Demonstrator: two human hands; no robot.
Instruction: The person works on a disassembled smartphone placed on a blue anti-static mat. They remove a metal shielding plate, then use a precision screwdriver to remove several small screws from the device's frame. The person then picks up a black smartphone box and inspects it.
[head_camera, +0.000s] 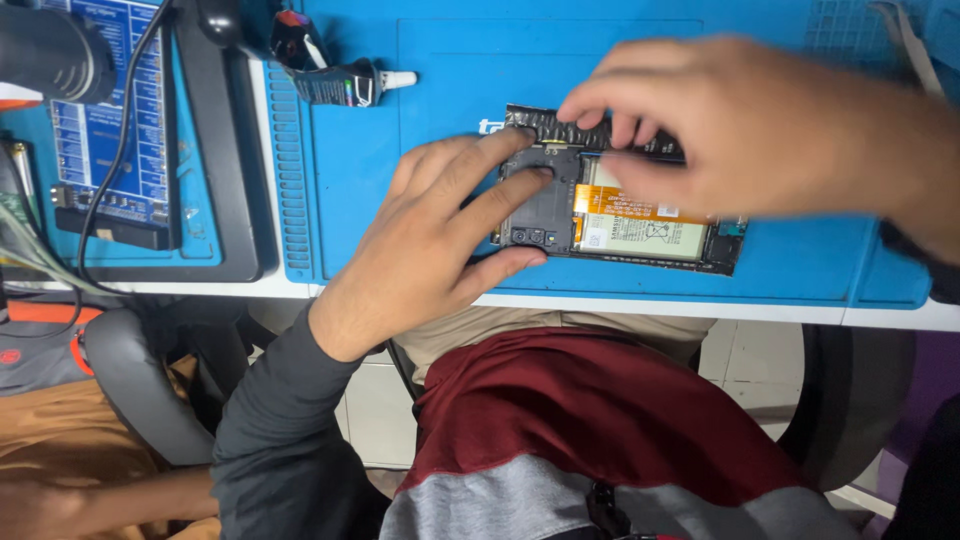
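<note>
Down at six o'clock, nearest us, lie our maroon and grey top (600, 430) and the dark sleeve running up to our left hand (440, 235). That hand lies flat, fingers spread, pressing on the left end of the opened phone (640, 225); it clasps nothing, only holds the phone down. The phone rests back-off on the blue work mat (400, 120) just past the table's white edge, showing its black inner frame, a pale battery and an orange strip. At about one o'clock our right hand (760, 120) is blurred, its fingertips pinched narrow at the phone's upper edge; whether they hold anything we cannot tell. Farther off, at eleven o'clock, a small black glue tube with a white nozzle (345, 82) lies on the mat.
</note>
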